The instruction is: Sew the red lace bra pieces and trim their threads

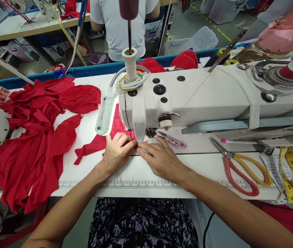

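A piece of red fabric [117,123] lies under the head of the white sewing machine [200,89], with a strip trailing to the left. My left hand [117,151] presses on its near edge, fingers bent and thumb pointing right. My right hand [160,159] meets the left fingertips below the needle area, its fingers closed on the fabric's edge and partly hiding it. The needle and presser foot are mostly hidden by the machine head and my right fingers. Small pink-handled thread snips [173,140] lie just beyond my right hand.
A heap of red fabric pieces [40,131] covers the table's left side and hangs over its front edge. Scissors [235,162] and a yellow tape measure [289,172] lie at right. A printed ruler [141,184] runs along the front. A person [124,31] sits beyond.
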`<state>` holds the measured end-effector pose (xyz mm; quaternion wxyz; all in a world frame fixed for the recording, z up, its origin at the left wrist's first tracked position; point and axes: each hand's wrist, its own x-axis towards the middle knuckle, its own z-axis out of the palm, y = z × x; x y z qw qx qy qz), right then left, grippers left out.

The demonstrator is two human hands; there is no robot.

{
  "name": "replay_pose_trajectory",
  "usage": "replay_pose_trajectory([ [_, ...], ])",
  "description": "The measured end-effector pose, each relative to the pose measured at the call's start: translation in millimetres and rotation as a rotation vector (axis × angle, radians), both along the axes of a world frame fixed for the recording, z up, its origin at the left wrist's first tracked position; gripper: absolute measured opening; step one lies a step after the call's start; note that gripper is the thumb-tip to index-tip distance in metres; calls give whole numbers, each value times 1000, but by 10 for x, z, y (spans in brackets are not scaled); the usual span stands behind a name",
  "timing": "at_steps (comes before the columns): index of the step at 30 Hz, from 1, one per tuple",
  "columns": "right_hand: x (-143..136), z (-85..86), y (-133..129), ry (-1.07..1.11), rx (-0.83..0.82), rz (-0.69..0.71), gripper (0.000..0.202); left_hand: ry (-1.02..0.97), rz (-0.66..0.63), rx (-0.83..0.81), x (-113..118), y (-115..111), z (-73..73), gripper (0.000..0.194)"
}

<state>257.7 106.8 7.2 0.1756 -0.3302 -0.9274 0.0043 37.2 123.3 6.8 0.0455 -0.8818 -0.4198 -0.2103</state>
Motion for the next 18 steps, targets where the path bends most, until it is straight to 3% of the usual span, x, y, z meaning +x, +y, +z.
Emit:
replay_pose_trajectory([
  [7, -12, -10, 3, 7, -5, -7, 44, -18, 50, -6, 35, 12, 42, 22],
  [18, 20, -79, 108, 3, 45, -89, 42, -132, 95, -179, 26, 44, 20, 17],
])
